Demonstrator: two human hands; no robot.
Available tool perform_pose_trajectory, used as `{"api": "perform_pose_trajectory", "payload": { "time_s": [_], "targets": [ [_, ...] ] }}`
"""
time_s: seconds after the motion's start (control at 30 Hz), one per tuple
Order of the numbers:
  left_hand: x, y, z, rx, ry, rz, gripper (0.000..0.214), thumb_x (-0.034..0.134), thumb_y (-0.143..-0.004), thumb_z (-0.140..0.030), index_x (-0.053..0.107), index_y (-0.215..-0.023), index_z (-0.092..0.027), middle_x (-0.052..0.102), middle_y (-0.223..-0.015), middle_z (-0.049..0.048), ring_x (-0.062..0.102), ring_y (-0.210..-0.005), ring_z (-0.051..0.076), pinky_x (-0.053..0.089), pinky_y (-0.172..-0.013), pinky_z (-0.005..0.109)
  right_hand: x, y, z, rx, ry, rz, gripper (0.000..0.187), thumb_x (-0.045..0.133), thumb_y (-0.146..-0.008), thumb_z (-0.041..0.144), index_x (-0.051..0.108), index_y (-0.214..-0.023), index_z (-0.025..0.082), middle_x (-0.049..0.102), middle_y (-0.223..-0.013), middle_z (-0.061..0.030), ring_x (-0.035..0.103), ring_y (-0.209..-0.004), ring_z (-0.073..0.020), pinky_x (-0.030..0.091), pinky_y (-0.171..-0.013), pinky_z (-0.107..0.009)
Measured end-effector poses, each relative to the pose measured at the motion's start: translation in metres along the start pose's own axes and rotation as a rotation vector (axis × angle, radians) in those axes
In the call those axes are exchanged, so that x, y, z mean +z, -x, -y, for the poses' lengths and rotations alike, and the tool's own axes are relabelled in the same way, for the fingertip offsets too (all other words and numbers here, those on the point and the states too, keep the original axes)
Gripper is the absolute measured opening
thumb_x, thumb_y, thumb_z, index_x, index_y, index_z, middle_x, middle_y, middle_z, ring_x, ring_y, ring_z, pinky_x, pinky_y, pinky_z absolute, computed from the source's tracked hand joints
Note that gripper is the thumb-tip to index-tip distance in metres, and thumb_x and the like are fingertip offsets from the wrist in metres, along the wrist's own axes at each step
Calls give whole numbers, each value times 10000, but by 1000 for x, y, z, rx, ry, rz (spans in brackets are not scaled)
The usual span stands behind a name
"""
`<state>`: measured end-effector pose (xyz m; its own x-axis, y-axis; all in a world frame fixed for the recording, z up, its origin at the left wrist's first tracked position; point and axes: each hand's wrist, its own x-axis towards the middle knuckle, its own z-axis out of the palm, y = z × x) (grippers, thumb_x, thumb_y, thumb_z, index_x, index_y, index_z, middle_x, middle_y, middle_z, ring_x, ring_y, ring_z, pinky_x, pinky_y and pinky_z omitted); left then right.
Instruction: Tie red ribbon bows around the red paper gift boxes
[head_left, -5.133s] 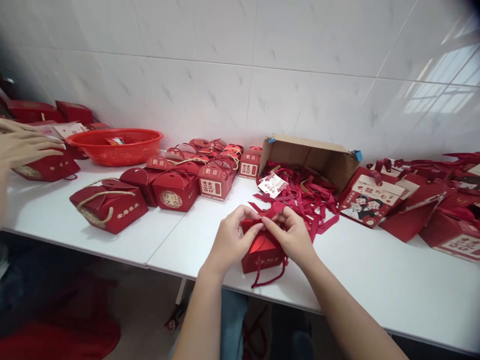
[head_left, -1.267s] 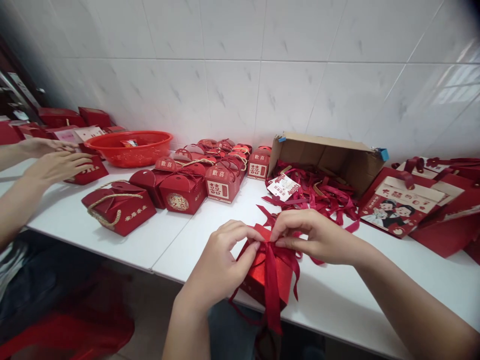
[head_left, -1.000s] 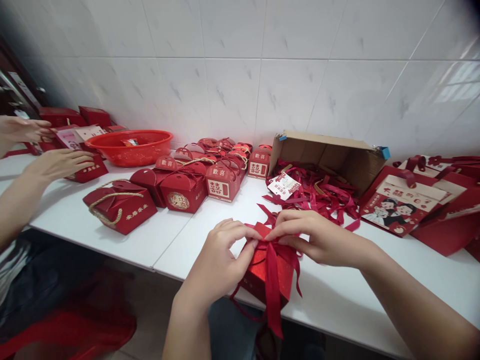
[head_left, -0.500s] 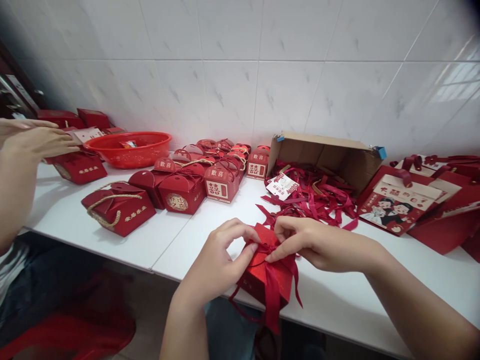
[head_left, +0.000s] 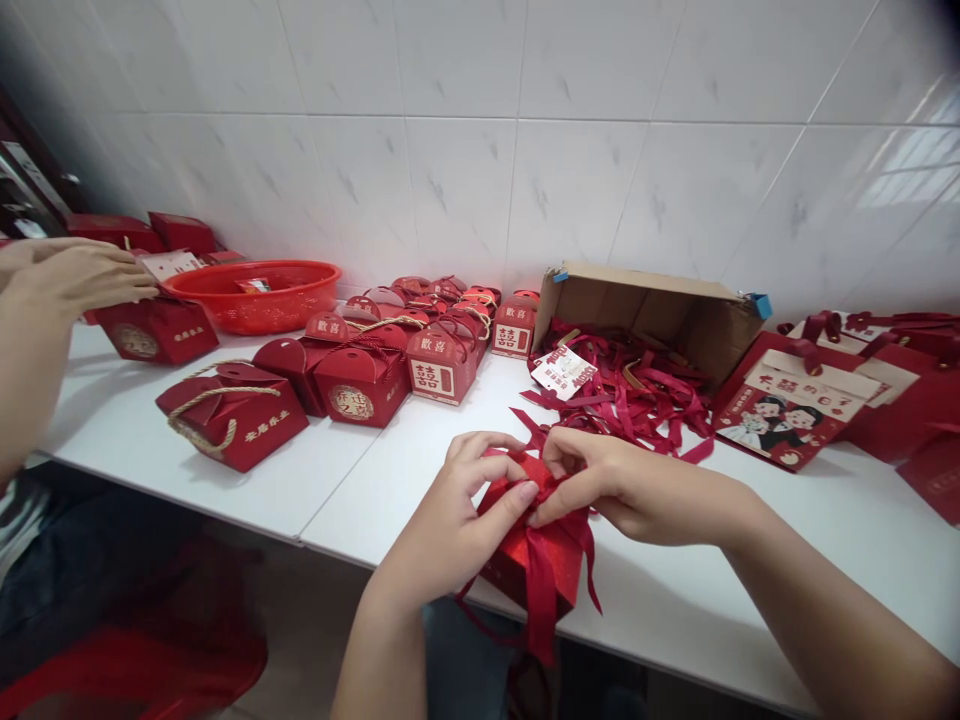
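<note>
One red ribbon [head_left: 540, 590] is pinched by the left hand [head_left: 454, 510] and right hand [head_left: 619, 490]. It is laid over a red box [head_left: 565, 565].

Packing workspace: gift boxes [head_left: 361, 388], ribbon pile [head_left: 637, 402]

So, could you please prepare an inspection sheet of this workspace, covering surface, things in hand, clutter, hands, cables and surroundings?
Surface: white tabletop, with a seam left of the hands.
Things in hand: red box at the near edge, red ribbon across its top, one end hanging down.
Clutter: loose ribbons spilling from a cardboard box, a printed card on them; gift boxes and a red basin to the left; printed bags to the right.
Hands: left hand and right hand both at the ribbon; exact grip hidden.
Cables: nothing seen.
Surroundings: tiled wall behind; a co-worker's hand at far left.
</note>
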<state>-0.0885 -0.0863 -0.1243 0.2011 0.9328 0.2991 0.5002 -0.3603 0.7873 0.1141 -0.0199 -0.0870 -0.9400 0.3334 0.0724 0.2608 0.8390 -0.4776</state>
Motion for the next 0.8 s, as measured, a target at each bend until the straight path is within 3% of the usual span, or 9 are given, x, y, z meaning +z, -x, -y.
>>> {"api": "perform_pose_trajectory", "payload": {
  "time_s": [0.2,0.4,0.5,0.63,0.8],
  "targets": [
    [2,-3,7,2,34,-95,163,515,-885,-323,539,-772,-209,550,-1091,33,467,-1109,181,335,-988,311,1,0,0,6,11,21,583,394,-783,-88,678,-1126,289,416,-895,-34,464,-803,-132,422,-713,-257],
    [2,-6,8,22,50,-87,186,457,-915,-295,505,-757,-209,571,-997,22,487,-1042,174,362,-941,303,0,-1,-2,-23,3,0,563,390,-800,-75,683,-1103,299,417,-888,-30,466,-802,-133,422,-714,-263],
    [4,-6,4,17,89,-74,199,454,-913,-280,484,-731,-205,572,-921,20,518,-972,169,390,-903,300,-1,-2,-3,-42,-50,-76,429,394,-859,-14,649,-1079,252,462,-908,-32,484,-801,-130,426,-715,-263],
    [10,-7,1,4,125,-115,252,523,-876,-276,417,-660,-201,588,-879,24,545,-914,171,414,-873,306,-2,-3,-2,46,-170,-177,111,468,-901,113,502,-969,193,541,-847,-6,500,-728,-116,415,-639,-238],
    [16,-9,0,7,173,-149,328,570,-848,-278,357,-610,-203,619,-869,29,569,-897,170,435,-846,300,-1,-3,-1,77,-192,-252,92,526,-875,126,476,-903,198,555,-863,8,517,-744,-107,420,-647,-226]
  ]
}}
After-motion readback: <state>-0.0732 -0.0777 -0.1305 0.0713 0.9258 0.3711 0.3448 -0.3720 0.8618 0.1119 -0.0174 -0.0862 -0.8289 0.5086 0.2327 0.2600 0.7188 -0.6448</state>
